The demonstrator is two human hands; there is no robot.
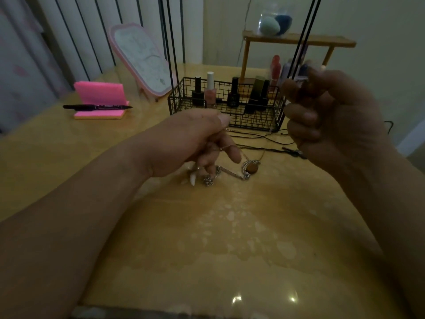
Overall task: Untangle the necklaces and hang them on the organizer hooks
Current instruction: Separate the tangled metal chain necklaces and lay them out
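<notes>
My left hand hovers over the table centre and pinches a thin chain between thumb and fingers. That chain runs down to a silver necklace with a round brown pendant lying on the wood. A white tooth-shaped pendant hangs just below the left fingers. My right hand is raised at the right with curled fingers around a black cord that rises out of the top of the view. More black cord and a dark clasp piece lie on the table between the hands.
A black wire basket with nail polish bottles stands behind the hands. Two black rods rise from its left end. A pink mirror, pink sticky notes with a black marker, and a wooden shelf stand further back.
</notes>
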